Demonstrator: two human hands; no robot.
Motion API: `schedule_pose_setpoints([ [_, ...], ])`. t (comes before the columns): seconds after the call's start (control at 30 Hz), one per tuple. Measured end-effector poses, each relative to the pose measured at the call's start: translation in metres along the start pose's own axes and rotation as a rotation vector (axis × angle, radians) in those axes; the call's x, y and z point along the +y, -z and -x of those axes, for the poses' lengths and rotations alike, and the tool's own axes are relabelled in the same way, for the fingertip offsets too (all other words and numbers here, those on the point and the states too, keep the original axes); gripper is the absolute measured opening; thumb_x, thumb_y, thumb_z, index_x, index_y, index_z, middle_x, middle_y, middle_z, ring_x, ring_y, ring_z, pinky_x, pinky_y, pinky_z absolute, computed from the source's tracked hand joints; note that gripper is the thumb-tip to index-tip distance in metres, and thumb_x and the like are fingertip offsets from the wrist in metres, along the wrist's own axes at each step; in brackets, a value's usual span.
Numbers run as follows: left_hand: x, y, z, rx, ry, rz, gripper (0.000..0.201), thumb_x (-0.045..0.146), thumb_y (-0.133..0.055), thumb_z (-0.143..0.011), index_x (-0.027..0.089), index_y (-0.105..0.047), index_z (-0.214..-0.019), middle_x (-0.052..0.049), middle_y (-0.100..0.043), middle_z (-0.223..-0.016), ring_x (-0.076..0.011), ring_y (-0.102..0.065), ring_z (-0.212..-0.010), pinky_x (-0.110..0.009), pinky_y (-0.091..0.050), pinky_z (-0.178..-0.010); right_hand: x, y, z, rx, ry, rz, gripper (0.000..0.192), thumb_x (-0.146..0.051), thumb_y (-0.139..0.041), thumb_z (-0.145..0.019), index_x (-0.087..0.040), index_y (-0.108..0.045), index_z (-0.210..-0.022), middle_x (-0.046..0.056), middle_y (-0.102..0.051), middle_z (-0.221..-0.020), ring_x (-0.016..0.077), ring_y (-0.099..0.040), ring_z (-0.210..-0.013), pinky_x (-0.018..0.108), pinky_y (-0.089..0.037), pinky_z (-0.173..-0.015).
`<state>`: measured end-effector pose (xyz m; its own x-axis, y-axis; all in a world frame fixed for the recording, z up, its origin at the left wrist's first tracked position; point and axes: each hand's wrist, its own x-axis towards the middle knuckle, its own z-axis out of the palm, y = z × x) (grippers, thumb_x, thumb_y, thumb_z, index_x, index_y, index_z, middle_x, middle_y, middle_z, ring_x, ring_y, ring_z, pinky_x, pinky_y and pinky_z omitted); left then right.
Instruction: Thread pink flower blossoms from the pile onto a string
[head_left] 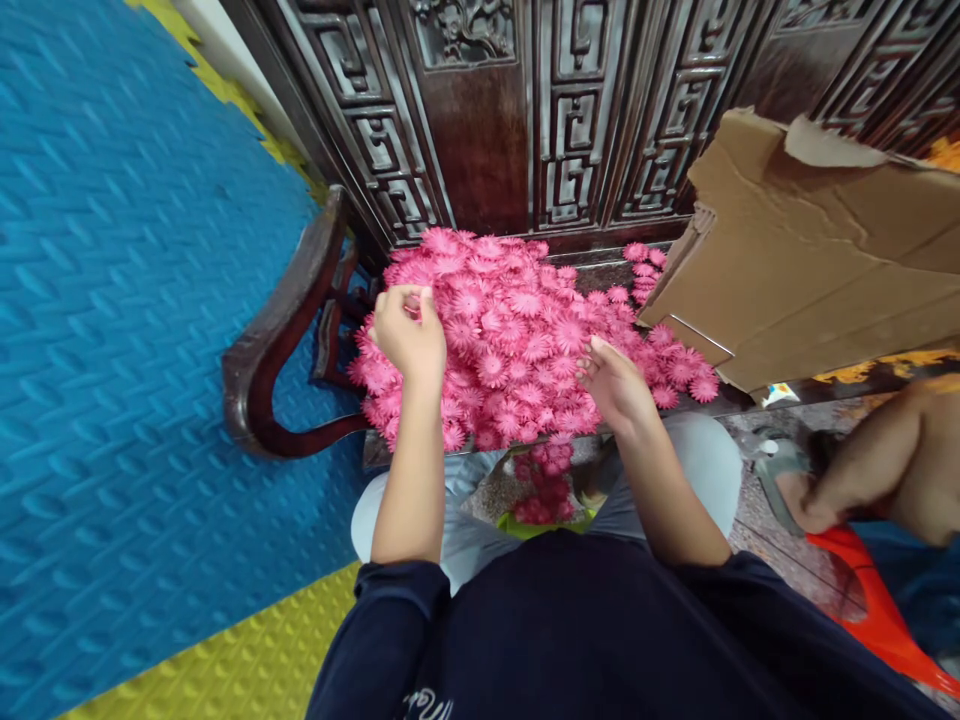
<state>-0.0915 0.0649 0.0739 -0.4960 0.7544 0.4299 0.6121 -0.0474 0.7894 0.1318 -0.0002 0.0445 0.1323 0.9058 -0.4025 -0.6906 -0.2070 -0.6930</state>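
A large heap of pink artificial flower heads (506,345) lies before me on a dark wooden bench. Over the heap's left side, my left hand (410,325) is closed in a pinch, thumb against fingers; whatever is between the fingertips is too small to make out. My right hand (621,388) is at the heap's right side, palm turned inward, its fingers loosely curved and apart. Its fingertips come close to a bright pink flower head (568,335); I cannot tell whether they touch it. More pink flowers (546,480) are lower down, between my knees.
At the right stands a torn cardboard box (817,250), with a few pink flowers beside it. The bench's curved armrest (259,400) is on the left, its carved backrest (491,140) behind. Another person's leg (870,450) and a red plastic stool (870,590) are at right.
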Motion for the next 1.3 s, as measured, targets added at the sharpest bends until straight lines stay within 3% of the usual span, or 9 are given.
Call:
schedule_pose_setpoints([
  [0.1,0.004,-0.006,0.009,-0.082,-0.035,-0.051,0.017,0.018,-0.063,-0.075,0.016,-0.065,-0.092,-0.002,-0.055,-0.079,-0.0152,-0.047,-0.074,-0.038,-0.032,-0.084,0.003,-0.005,0.002,0.003,0.011,0.020,0.030,-0.028,-0.084,-0.047,-0.021,-0.067,-0.070,-0.009,-0.062,-0.061,0.0038,-0.055,-0.056,0.018,-0.042,-0.052],
  [0.17,0.012,-0.008,0.030,-0.145,-0.081,-0.024,0.013,0.022,-0.064,-0.076,0.018,-0.067,-0.088,-0.002,-0.058,-0.081,-0.0166,-0.051,-0.079,-0.035,-0.036,-0.083,0.006,-0.008,0.003,-0.001,0.009,0.036,0.030,-0.028,-0.084,-0.046,-0.021,-0.067,-0.070,-0.009,-0.062,-0.062,0.0033,-0.053,-0.055,0.018,-0.040,-0.052],
  [0.27,0.026,-0.009,0.067,-0.500,-0.132,0.197,0.010,0.028,-0.065,-0.076,0.019,-0.070,-0.077,0.000,-0.060,-0.072,-0.0132,-0.054,-0.070,-0.027,-0.042,-0.072,0.010,-0.013,0.005,-0.030,0.010,0.060,0.029,-0.030,-0.084,-0.047,-0.022,-0.069,-0.069,-0.008,-0.063,-0.064,0.0035,-0.052,-0.055,0.019,-0.040,-0.053],
  [0.33,0.033,-0.010,0.084,-0.576,-0.128,0.260,0.011,0.029,-0.065,-0.077,0.019,-0.070,-0.076,0.000,-0.061,-0.072,-0.0123,-0.054,-0.069,-0.026,-0.042,-0.070,0.012,-0.017,0.007,-0.067,0.016,0.089,0.026,-0.030,-0.083,-0.047,-0.021,-0.070,-0.067,-0.008,-0.063,-0.065,0.0038,-0.052,-0.056,0.019,-0.040,-0.055],
  [0.47,0.036,-0.013,0.092,-0.572,-0.086,0.304,0.012,0.023,-0.068,-0.074,0.016,-0.065,-0.064,0.001,-0.056,-0.066,-0.0110,-0.051,-0.066,-0.025,-0.039,-0.066,0.013,-0.018,0.010,-0.099,0.056,0.175,0.022,-0.031,-0.082,-0.048,-0.020,-0.072,-0.064,-0.006,-0.062,-0.060,0.0051,-0.050,-0.058,0.021,-0.039,-0.059],
  [0.6,0.036,-0.011,0.089,-0.576,-0.044,0.388,0.009,0.026,-0.069,-0.074,0.016,-0.069,-0.073,0.000,-0.060,-0.071,-0.0105,-0.052,-0.067,-0.024,-0.041,-0.067,0.015,-0.014,0.010,-0.042,0.114,0.210,0.018,-0.030,-0.081,-0.049,-0.022,-0.072,-0.064,-0.006,-0.064,-0.061,0.0061,-0.048,-0.058,0.022,-0.037,-0.062],
  [0.77,0.040,-0.012,0.093,-0.603,0.005,0.464,0.007,0.023,-0.070,-0.072,0.016,-0.072,-0.073,0.000,-0.062,-0.071,-0.0099,-0.054,-0.065,-0.024,-0.043,-0.065,0.016,-0.008,0.011,-0.128,0.145,0.274,0.011,-0.030,-0.076,-0.057,-0.024,-0.073,-0.066,-0.004,-0.064,-0.062,0.0082,-0.049,-0.062,0.024,-0.038,-0.064],
  [1.0,0.042,-0.019,0.098,-0.584,0.166,0.549,0.009,0.025,-0.073,-0.068,0.016,-0.070,-0.070,0.002,-0.058,-0.065,-0.0092,-0.051,-0.062,-0.022,-0.041,-0.061,0.016,-0.006,0.011,-0.173,0.152,0.234,0.014,-0.031,-0.079,-0.055,-0.025,-0.074,-0.066,-0.005,-0.067,-0.069,0.0081,-0.051,-0.065,0.025,-0.039,-0.068],
  [1.3,0.037,-0.018,0.105,-0.597,0.125,0.559,0.008,0.024,-0.068,-0.073,0.016,-0.068,-0.070,0.002,-0.054,-0.064,-0.0094,-0.049,-0.063,-0.023,-0.040,-0.064,0.020,-0.003,0.011,-0.217,0.073,0.175,0.022,-0.035,-0.083,-0.051,-0.023,-0.072,-0.066,-0.004,-0.062,-0.063,0.0079,-0.046,-0.061,0.024,-0.037,-0.063],
])
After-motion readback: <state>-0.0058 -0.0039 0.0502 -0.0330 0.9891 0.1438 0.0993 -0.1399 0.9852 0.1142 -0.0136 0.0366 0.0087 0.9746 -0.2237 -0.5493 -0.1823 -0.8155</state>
